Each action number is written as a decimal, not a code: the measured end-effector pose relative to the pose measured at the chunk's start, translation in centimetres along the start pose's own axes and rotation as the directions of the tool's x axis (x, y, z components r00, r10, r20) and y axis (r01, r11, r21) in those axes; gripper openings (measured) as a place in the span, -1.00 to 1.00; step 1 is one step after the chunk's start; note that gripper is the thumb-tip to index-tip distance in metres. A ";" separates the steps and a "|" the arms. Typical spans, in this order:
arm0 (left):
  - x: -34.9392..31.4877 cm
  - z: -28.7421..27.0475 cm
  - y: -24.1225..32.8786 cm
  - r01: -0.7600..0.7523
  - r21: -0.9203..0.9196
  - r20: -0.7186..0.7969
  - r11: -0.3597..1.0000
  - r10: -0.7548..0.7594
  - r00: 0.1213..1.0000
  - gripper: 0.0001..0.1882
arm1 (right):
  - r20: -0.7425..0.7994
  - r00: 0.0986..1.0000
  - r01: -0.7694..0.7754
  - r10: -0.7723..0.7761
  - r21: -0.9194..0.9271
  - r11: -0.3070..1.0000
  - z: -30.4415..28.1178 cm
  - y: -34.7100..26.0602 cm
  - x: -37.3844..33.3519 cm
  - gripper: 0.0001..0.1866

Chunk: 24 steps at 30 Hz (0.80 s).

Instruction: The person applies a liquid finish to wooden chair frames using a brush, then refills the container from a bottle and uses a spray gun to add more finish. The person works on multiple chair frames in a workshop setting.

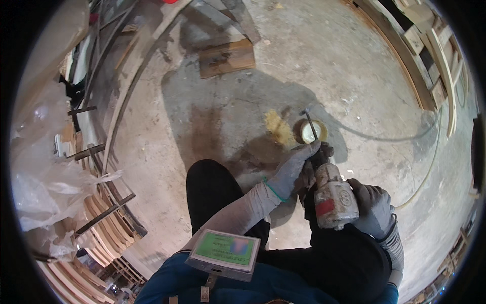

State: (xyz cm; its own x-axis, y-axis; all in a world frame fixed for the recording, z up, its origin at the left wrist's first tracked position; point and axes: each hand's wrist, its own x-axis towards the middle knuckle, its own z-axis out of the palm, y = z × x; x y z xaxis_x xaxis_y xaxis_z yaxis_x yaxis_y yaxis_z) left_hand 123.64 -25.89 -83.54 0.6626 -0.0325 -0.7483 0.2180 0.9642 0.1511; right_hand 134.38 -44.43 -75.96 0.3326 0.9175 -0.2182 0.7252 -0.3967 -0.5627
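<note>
A worn silver air impact wrench (pixel 335 200) with a red patch is held above my right thigh, its front end facing away from me. My right hand (pixel 373 205), in a dark grey glove, is closed at its right side; the handle is hidden. My left hand (pixel 298 164), in a light grey glove, has its fingers closed at the wrench's dark nose, around the near end of a thin dark metal rod (pixel 311 124). The rod points away over a round pot (pixel 322 130) with pale contents on the floor. Which part each left finger touches is hidden.
Yellowish crumbs (pixel 278 127) lie left of the pot. A wooden board (pixel 227 59) rests farther off on the concrete. Curved wood pieces (pixel 104 223), metal bars and plastic sheeting (pixel 43 187) crowd the left. A pale hose (pixel 424 177) and wooden frames (pixel 405 55) are at right.
</note>
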 end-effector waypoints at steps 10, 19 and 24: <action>0.2 0.4 4.8 -0.424 -0.046 0.150 0.904 0.426 0.892 -0.72 | -0.196 0.939 0.298 -0.282 0.061 0.953 1.1 2.1 2.4 -0.17; 7.3 -13.9 13.9 -0.218 0.866 -0.245 0.451 0.761 0.601 -0.77 | -0.190 0.978 -0.123 0.086 -0.193 0.973 6.9 9.8 3.6 -0.33; 7.9 -20.3 17.1 -0.056 0.984 -0.123 0.167 0.880 0.458 -0.80 | -0.148 0.941 -0.336 0.303 -0.336 0.880 8.7 15.7 3.7 -0.48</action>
State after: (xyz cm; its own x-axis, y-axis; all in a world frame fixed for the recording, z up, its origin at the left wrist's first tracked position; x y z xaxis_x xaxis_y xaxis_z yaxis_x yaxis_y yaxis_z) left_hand 118.07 -4.30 -100.04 0.4073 0.8662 -0.2896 0.7044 -0.0961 0.7033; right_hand 141.77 -47.00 -92.59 0.6223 0.7391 -0.2576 0.7289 -0.6672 -0.1536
